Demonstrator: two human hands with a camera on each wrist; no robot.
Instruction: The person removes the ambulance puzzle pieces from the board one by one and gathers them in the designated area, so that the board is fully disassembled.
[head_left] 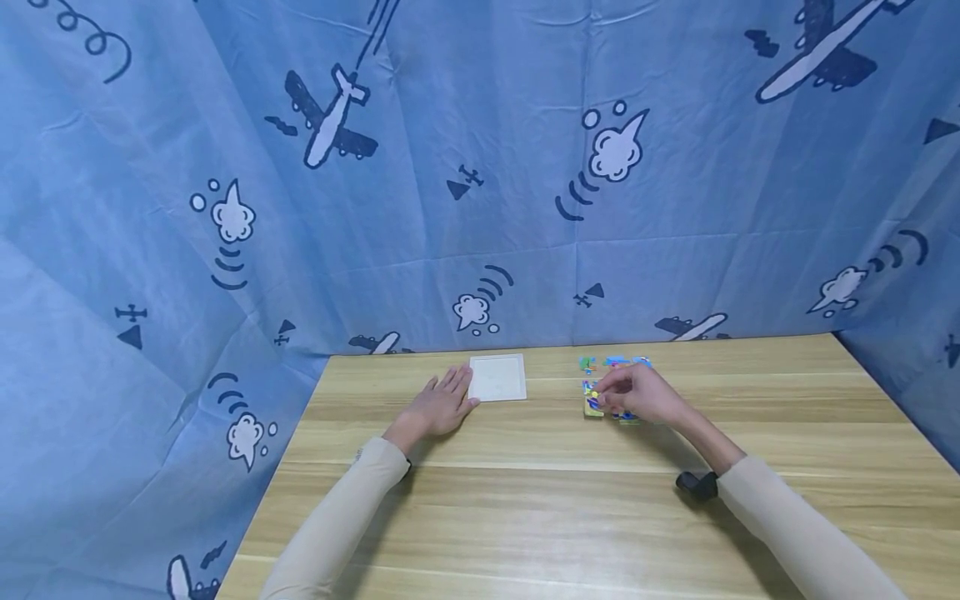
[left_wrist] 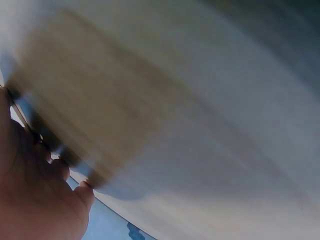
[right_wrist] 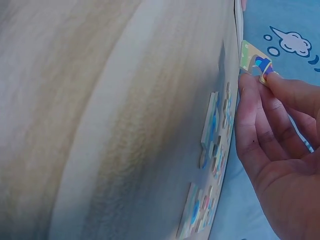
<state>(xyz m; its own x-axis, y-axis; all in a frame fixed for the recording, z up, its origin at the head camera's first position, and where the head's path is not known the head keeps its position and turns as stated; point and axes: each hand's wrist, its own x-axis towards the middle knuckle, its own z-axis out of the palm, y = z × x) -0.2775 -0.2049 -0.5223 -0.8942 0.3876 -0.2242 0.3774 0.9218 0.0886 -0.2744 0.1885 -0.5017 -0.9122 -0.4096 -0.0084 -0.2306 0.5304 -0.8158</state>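
My right hand (head_left: 637,393) is raised over the right part of the tabletop. Its thumb and fingers pinch a colourful jigsaw puzzle piece (right_wrist: 253,58), green and yellow with some blue, well seen in the right wrist view. Below and around this hand lie several other puzzle pieces (head_left: 587,364), partly hidden by it. My left hand (head_left: 438,404) rests on the table with fingers extended, touching the left edge of a square white puzzle tray (head_left: 497,379). In the left wrist view, only part of that hand (left_wrist: 45,195) shows, and the tray is not clearly seen.
The wooden table (head_left: 480,517) stretches out on both sides of the hands. A blue curtain (head_left: 420,208) with aeroplanes and clouds hangs behind it and along the sides. Beneath the right wrist is a black strapped device (head_left: 697,485).
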